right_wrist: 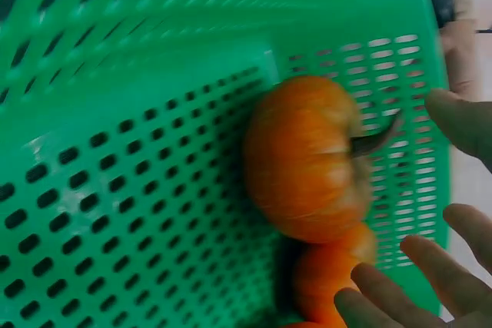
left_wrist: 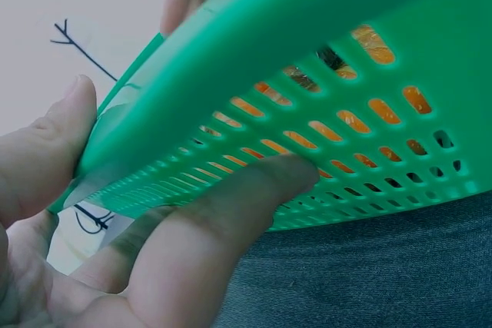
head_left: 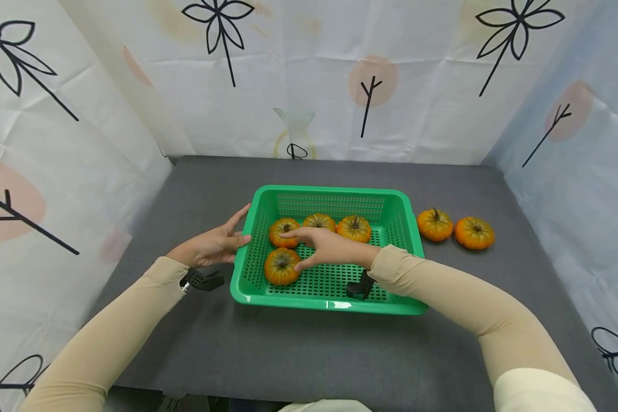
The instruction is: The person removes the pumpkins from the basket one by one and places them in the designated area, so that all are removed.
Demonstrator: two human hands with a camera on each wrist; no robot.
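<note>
A green plastic basket [head_left: 335, 306] with slotted walls sits on the grey table. Inside, toward its left end, are several small orange pumpkins [head_left: 281, 266]. My left hand [head_left: 211, 245] holds the basket's left side, thumb at the rim and fingers against the outer wall; the left wrist view shows a fingertip on the slots [left_wrist: 338, 124]. Over the pumpkins hovers my right hand [head_left: 335, 247], its fingers spread. In the right wrist view, a gap separates those fingertips [right_wrist: 442, 105] from the nearest pumpkin [right_wrist: 304, 159] with its curved stem.
Two more pumpkins, one with an upright stem [head_left: 435, 224] and one farther right [head_left: 474, 233], lie on the table just right of the basket. Patterned white cloth [head_left: 319, 74] hangs behind the table [head_left: 288, 343] and along both sides.
</note>
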